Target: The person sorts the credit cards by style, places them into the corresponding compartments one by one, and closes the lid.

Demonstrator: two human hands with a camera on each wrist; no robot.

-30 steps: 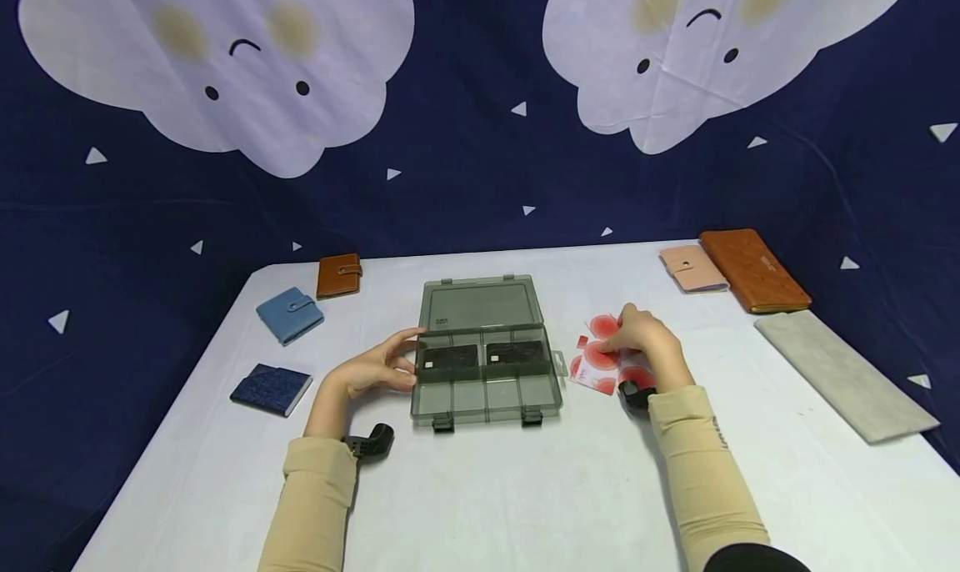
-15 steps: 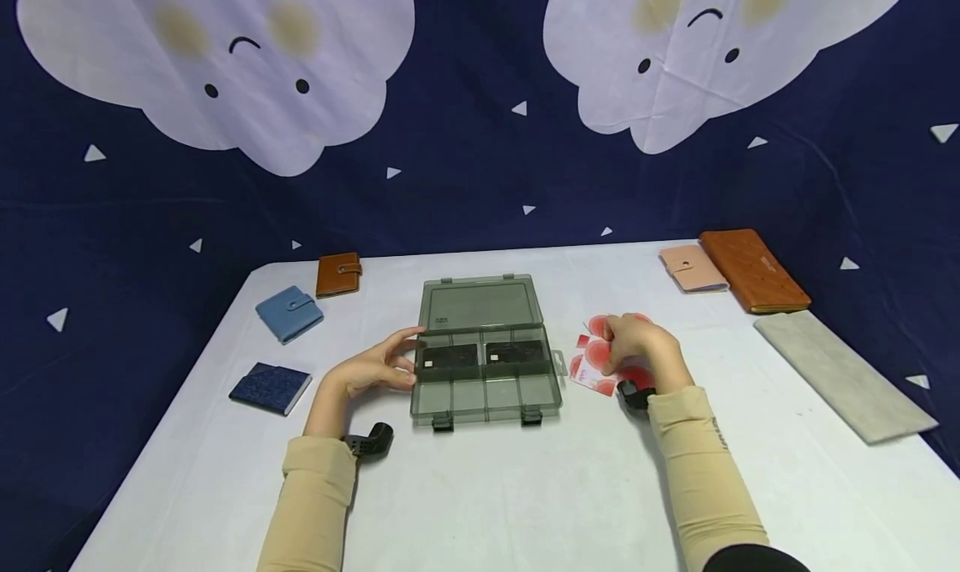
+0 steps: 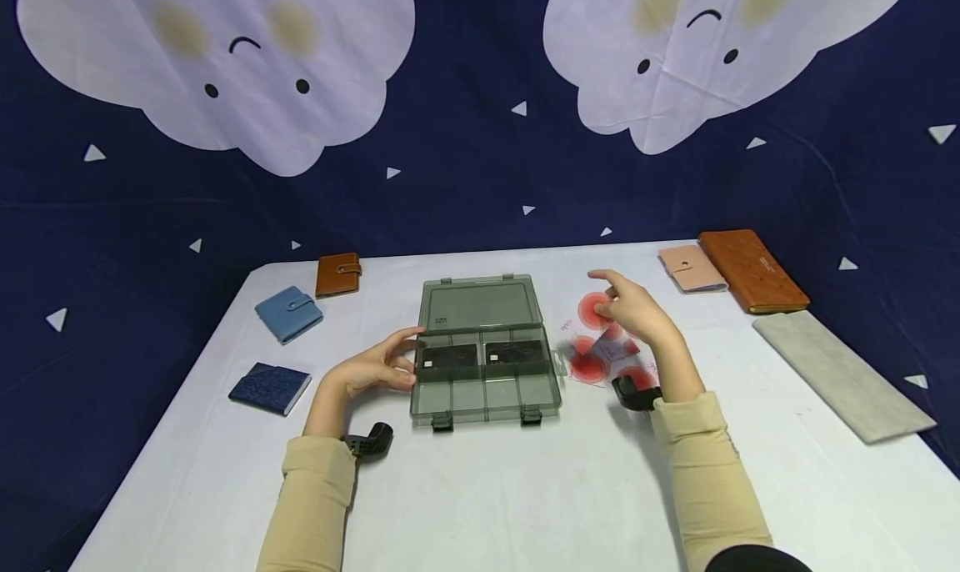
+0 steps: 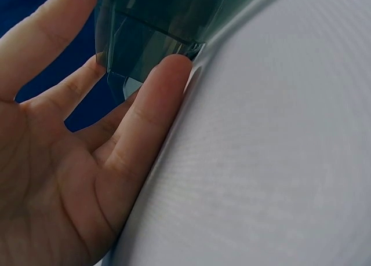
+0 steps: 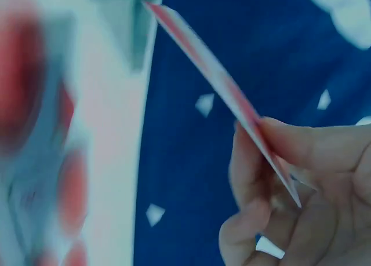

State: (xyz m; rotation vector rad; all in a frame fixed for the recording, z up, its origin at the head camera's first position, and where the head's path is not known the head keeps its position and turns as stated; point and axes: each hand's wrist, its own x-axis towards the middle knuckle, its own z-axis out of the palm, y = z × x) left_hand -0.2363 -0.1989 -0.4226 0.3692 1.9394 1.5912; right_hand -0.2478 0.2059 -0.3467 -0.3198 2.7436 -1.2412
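Navy backdrop (image 3: 472, 122) | left fingers (image 4: 148, 115) spread | wrist: right fingers (image 5: 316, 147) pinch card (image 5: 229, 93) | head: grip unclear

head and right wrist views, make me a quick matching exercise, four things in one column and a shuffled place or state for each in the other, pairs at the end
Column one
1. left hand
2. right hand
3. two black cards
4. box lid

Column two
A. lying in the far row of compartments, one in each
B. open, on the far side of the compartment box
C. pinching a red-and-white card
D. at the left side of the compartment box

Pairs: 1-D, 2-C, 3-A, 4-B
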